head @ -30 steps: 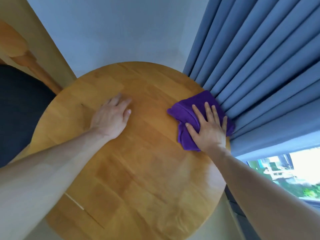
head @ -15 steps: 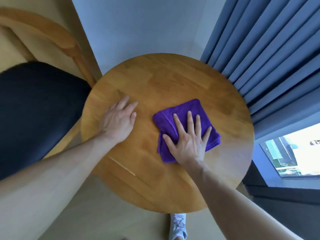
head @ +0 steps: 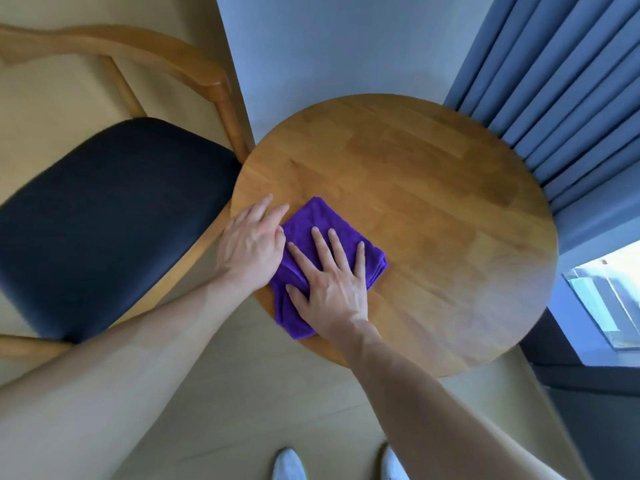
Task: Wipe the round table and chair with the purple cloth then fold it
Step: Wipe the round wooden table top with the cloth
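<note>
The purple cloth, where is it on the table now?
In the head view the purple cloth lies at the near left edge of the round table, on the side toward the chair, flat under the right hand and beside the left hand.

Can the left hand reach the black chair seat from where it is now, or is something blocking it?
Probably yes. The left hand rests at the table edge right beside the chair seat, and nothing lies between them. The right hand alone presses the purple cloth.
</note>
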Available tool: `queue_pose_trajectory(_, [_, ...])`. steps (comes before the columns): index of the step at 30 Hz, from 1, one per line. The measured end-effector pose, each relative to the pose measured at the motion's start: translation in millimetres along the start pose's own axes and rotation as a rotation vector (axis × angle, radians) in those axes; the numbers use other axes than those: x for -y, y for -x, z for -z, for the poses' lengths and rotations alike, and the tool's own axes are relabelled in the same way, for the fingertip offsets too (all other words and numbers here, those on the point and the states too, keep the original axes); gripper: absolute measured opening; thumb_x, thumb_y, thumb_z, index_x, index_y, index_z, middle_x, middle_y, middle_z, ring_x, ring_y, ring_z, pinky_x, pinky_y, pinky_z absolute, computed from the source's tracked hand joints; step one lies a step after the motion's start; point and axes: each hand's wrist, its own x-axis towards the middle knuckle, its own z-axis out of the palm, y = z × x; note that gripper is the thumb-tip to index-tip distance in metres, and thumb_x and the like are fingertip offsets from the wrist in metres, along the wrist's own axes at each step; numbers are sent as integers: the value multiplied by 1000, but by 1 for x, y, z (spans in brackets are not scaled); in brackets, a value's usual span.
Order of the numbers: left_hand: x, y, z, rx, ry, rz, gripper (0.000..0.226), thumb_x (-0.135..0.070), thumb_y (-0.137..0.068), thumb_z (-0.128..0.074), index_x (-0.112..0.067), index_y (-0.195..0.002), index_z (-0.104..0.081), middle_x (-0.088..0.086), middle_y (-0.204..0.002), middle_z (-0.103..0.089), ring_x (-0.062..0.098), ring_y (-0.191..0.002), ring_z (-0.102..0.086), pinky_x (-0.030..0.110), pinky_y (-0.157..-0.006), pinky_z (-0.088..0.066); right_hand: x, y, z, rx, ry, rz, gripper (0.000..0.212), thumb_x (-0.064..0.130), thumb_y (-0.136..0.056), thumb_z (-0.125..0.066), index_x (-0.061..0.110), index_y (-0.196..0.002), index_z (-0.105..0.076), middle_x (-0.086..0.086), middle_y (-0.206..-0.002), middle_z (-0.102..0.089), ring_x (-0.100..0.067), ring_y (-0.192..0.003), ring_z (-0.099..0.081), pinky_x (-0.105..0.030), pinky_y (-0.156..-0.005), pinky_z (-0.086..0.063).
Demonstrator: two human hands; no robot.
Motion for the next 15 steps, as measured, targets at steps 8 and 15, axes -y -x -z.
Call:
queue_pose_trajectory(8, [-90, -6, -37, 55, 59, 32, 46, -21, -101, -42, -25, -147, -47, 3, -160, -34, 31, -136, -44, 47, -109, -39, -201, 55, 46, 22, 68, -178, 68, 71, -87, -27, 51, -152, -17, 4, -166, -12, -22, -153, -8, -59, -120, -6])
queue_pose_trajectory(15, [-174, -4, -62, 111, 84, -4, 48, -22, -104, -40, -28, -151, -41, -2, -164, -27, 28, -140, -39, 42, -114, -27, -306, 82, 66, 10, 50, -279, 66, 70, -90, -28, 51, -152, -16, 4, -166, -12, -22, -153, -5, -59, -120, -12])
